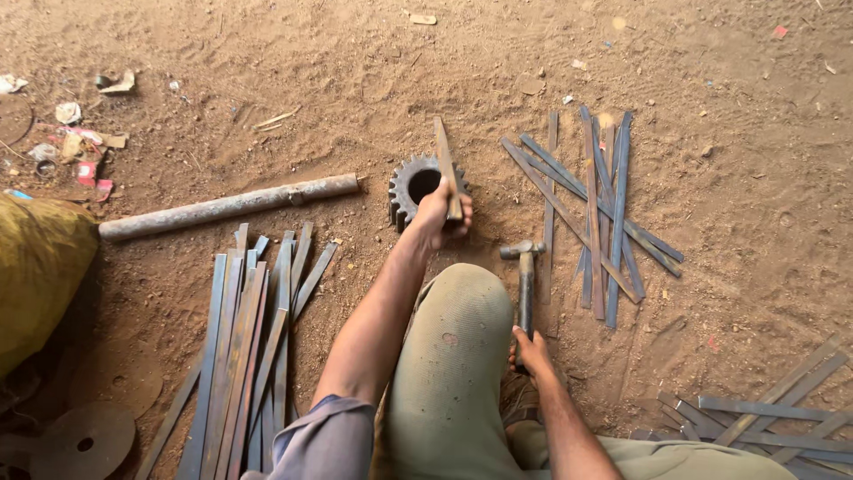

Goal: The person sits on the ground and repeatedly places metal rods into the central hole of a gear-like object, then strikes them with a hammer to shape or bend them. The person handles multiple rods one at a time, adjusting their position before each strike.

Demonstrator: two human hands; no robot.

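My left hand (440, 216) grips a flat metal strip (445, 158) and holds it across the top of a dark toothed gear (410, 180) lying on the dirt. My right hand (531, 349) holds the handle end of a hammer (525, 267), whose head rests on the ground to the right of the gear. My knee in olive trousers (453, 356) sits between the two arms.
A pile of flat metal strips (253, 338) lies at the left, another crossed heap (595, 209) at the right, more strips (773, 418) at the lower right. A rusty pipe (227, 206) lies left of the gear. A yellow sack (40, 267) and round metal discs (84, 440) are at the far left.
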